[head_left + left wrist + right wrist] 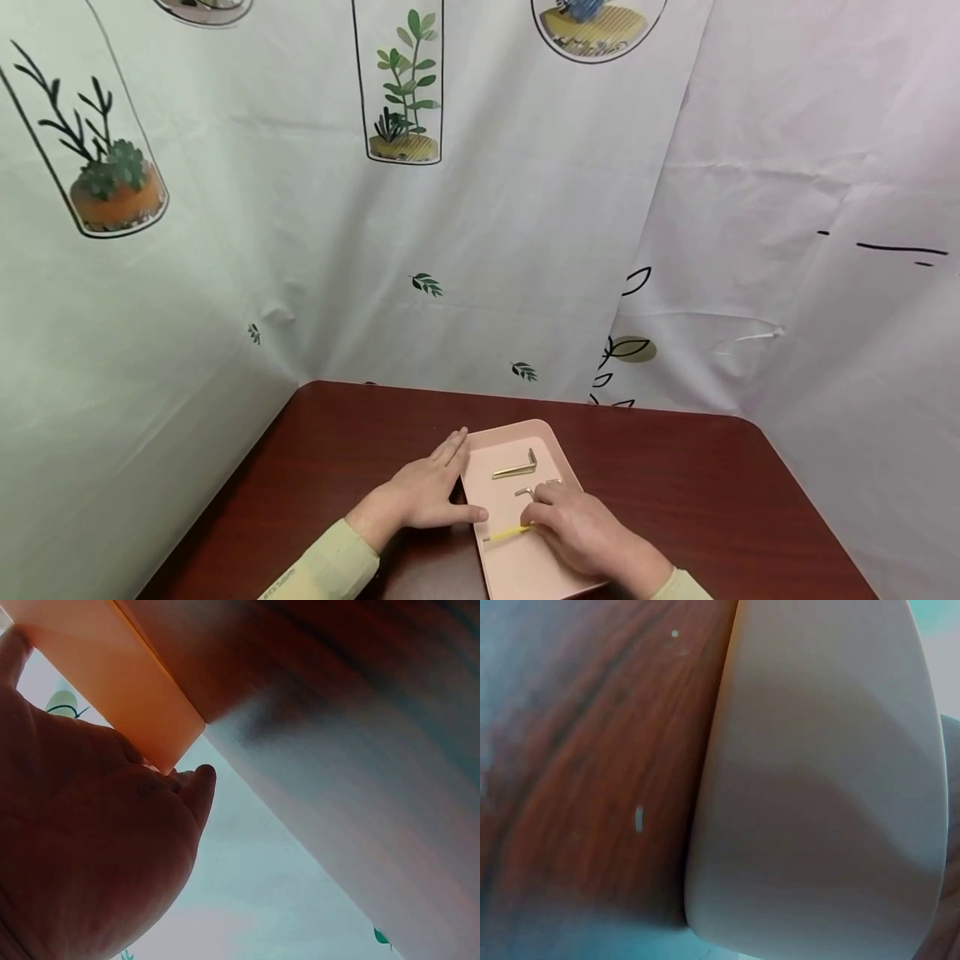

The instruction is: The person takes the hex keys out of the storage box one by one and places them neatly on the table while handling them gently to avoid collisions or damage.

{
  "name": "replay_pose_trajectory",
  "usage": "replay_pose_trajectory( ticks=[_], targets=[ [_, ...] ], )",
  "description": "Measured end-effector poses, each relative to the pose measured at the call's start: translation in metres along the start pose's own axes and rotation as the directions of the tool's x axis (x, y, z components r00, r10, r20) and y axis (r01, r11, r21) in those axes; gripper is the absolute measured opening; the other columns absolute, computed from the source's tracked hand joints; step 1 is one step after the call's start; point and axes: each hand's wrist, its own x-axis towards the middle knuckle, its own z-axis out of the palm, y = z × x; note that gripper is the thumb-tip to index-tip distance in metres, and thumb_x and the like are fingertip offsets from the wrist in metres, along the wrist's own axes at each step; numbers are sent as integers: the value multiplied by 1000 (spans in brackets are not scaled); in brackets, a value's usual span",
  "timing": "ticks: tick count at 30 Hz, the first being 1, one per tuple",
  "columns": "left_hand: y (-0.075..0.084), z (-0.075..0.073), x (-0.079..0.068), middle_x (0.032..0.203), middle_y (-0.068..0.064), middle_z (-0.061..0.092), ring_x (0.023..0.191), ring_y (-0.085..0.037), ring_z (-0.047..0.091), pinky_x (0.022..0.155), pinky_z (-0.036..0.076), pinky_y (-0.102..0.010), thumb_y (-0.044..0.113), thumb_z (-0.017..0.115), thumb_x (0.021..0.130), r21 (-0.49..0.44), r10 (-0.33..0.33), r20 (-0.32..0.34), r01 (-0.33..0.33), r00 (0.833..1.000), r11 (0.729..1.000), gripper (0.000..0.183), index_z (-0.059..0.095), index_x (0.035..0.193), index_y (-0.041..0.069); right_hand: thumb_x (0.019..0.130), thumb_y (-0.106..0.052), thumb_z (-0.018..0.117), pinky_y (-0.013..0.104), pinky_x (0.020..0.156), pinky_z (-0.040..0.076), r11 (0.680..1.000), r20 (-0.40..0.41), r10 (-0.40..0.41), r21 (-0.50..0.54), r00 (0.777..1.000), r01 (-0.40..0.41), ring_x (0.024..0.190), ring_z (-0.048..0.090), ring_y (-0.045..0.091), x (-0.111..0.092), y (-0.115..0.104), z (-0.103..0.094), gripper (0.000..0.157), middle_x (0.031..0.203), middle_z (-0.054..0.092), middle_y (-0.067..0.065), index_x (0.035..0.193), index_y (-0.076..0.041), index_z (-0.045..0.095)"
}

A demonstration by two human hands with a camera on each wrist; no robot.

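Note:
A shallow pink tray (511,575) lies on the table, with its outer wall (150,682) also seen in the left wrist view. Along its left rim rests my left hand (427,492), fingers straight and thumb reaching over the edge. My right hand (581,525) is inside the tray, fingers curled down at the end of a thin yellow rod with a metal tip (506,533), which it pinches. Just beyond those fingertips is a small L-shaped hex key (523,492). Farther back in the tray lie brass-coloured hex keys (514,472). The right wrist view shows only the tray's side (817,810) and the wood.
The dark red-brown wooden table (675,483) extends on both sides of the tray. A white cloth (480,250) printed with plants in jars hangs behind and around the table.

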Motion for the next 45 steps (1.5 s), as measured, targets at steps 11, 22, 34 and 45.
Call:
replay_pose_trajectory(
  ticks=[11,22,34,45],
  targets=[
    [-2,4,-1,172,-12,9,156,-25,16,105,47,-45,90,44,83,6,8,-10,-8,1000,1000,122,15,164,4,83,-15,82,18,68,46,999,6,23,42,1000,-24,86,54,1,-2,0,-1,25,93,54,-18,99,-31,71],
    [-2,2,1,171,-12,9,156,-24,16,104,48,-44,91,42,82,10,13,-18,-13,1000,1000,122,16,164,4,84,-15,82,17,69,46,999,-17,21,37,1000,-20,85,55,0,0,2,-5,25,94,54,-19,100,-30,71],
    [-2,3,0,171,-13,10,156,-26,16,106,46,-43,88,46,84,21,24,-39,-23,999,1000,120,17,163,2,86,-13,79,14,71,44,998,-29,11,61,1000,-9,86,53,-1,-1,6,-8,26,96,56,-18,103,-30,71],
    [-2,1,-1,171,-12,9,156,-25,16,106,46,-44,91,43,82,4,18,-22,-18,1000,1000,122,16,164,4,88,-8,77,11,77,43,986,-52,-31,162,998,39,88,54,-3,1,8,-13,29,99,59,-15,107,-28,69]
  ],
)
